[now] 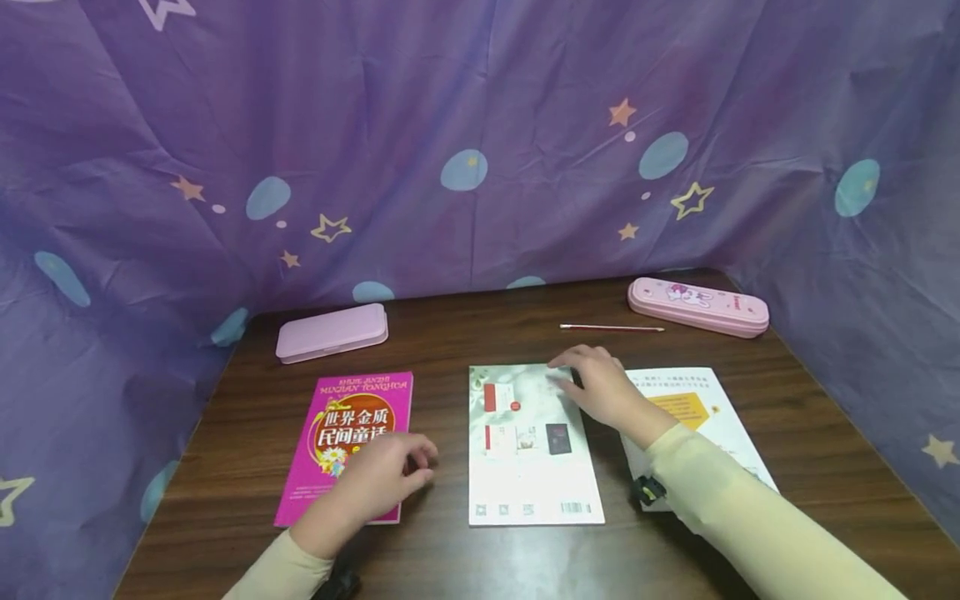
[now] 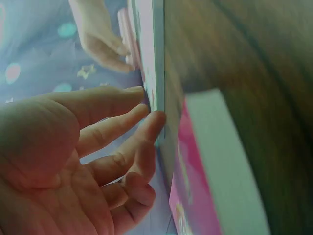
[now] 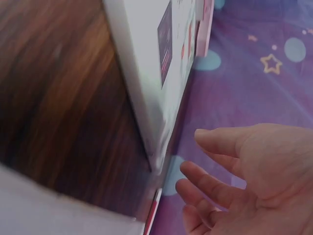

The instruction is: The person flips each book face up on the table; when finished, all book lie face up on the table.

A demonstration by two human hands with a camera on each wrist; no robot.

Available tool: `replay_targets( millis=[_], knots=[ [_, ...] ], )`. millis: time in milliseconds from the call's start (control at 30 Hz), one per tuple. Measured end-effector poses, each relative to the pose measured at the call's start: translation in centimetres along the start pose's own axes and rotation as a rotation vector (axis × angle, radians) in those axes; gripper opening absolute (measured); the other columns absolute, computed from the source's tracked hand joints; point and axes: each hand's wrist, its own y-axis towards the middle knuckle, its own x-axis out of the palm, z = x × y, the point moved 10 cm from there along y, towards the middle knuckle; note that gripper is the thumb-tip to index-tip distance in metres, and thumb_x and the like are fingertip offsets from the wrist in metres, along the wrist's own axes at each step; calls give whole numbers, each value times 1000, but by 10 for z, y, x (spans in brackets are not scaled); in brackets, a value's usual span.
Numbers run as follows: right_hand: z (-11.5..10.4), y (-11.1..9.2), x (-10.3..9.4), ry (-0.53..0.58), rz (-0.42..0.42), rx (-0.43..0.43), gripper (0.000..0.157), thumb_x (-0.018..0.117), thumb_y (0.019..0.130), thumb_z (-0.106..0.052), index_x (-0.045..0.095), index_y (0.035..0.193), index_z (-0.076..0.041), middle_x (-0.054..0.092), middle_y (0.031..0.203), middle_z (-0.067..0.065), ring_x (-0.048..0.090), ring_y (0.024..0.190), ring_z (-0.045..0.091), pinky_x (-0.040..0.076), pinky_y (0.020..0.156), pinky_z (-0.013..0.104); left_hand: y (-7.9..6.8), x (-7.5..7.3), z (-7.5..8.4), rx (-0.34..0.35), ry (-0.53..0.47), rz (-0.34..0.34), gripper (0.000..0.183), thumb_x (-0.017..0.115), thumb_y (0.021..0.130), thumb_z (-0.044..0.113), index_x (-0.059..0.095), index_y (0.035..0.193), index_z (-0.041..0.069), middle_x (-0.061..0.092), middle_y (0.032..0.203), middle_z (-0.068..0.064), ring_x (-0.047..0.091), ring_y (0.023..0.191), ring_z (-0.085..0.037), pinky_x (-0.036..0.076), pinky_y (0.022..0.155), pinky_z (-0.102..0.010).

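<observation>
Three books lie in a row on the dark wooden table. My left hand (image 1: 384, 475) hovers over the lower right part of the pink storybook (image 1: 303, 471), fingers loosely bent and holding nothing. In the left wrist view the thick white page edge of that book (image 2: 234, 161) shows beside the fingers. Above the far right corner of the middle book (image 1: 525, 483), which has a pale green and white cover with a barcode, is my right hand (image 1: 600, 387); its fingers are relaxed and grip nothing. The right forearm partly hides the white book (image 1: 720, 450) with an orange patch.
A plain pink case (image 1: 332, 332) sits at the back left. At the back right is a pink pencil case (image 1: 699, 307) with a rabbit print, and a thin pencil (image 1: 611, 327) lies to its left. A purple star-patterned cloth (image 1: 420, 150) hangs behind the table.
</observation>
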Motion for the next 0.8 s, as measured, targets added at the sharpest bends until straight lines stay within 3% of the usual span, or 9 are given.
replay_targets(
  millis=[167,300,467,667,800],
  knots=[
    [13,2,-4,-16,-31,-27,33,71,95,-8,70,128,-9,64,136,19,56,126,44,40,104,65,6,13,21,54,4,-13,28,82,85,22,74,111,17,72,93,6,66,89,-16,54,80,-34],
    [21,5,-4,20,-55,-67,38,71,93,0,67,130,-5,60,139,24,56,127,47,40,109,65,12,26,31,54,1,-70,36,83,86,27,72,119,17,72,96,5,66,94,-16,55,82,-35],
    [25,10,5,35,-117,-112,41,70,92,2,66,132,-5,60,140,25,56,129,46,39,111,65,11,36,38,52,28,-122,42,86,83,33,71,120,18,70,94,8,63,90,-10,53,78,-29],
    [31,12,13,1,-165,-108,40,72,91,2,69,129,-8,60,140,26,56,129,46,36,114,66,7,39,45,96,75,-116,45,90,77,35,72,116,20,68,92,10,58,86,-5,51,76,-24],
    [33,11,14,-2,-177,-113,40,75,89,2,71,127,-9,60,139,25,63,117,40,46,105,59,5,42,46,95,86,-130,43,90,76,35,74,113,22,66,92,11,56,86,-4,50,74,-24]
  ],
)
